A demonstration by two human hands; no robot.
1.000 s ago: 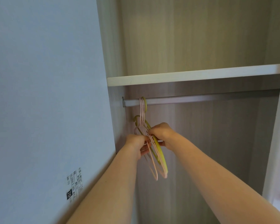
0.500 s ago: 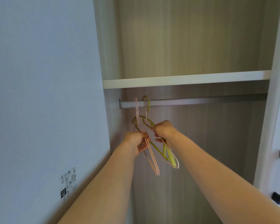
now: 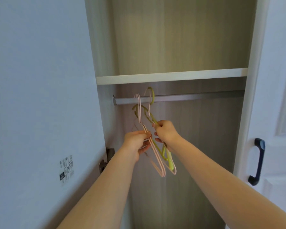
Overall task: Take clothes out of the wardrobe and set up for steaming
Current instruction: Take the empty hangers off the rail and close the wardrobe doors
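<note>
Bare pink hangers (image 3: 157, 160) and a yellow-green hanger (image 3: 168, 156) hang at the left end of the wardrobe's metal rail (image 3: 188, 98). My left hand (image 3: 136, 142) is closed on the pink hangers' shoulders. My right hand (image 3: 166, 133) grips the yellow-green hanger's arm and a pink hanger beside it, pulling them slightly right of the pink bundle. Their hooks sit over the rail. No clothes show in the wardrobe.
A white shelf (image 3: 172, 76) runs just above the rail. The open left door (image 3: 40, 96) carries a small label and hinges. The right door (image 3: 279, 113) has a dark handle (image 3: 257, 161). The rail to the right holds nothing.
The hangers have split: the right hand has drawn the yellow-green hanger rightward away from the pink bundle in the left hand. The view has shifted right, revealing the right door's handle.
</note>
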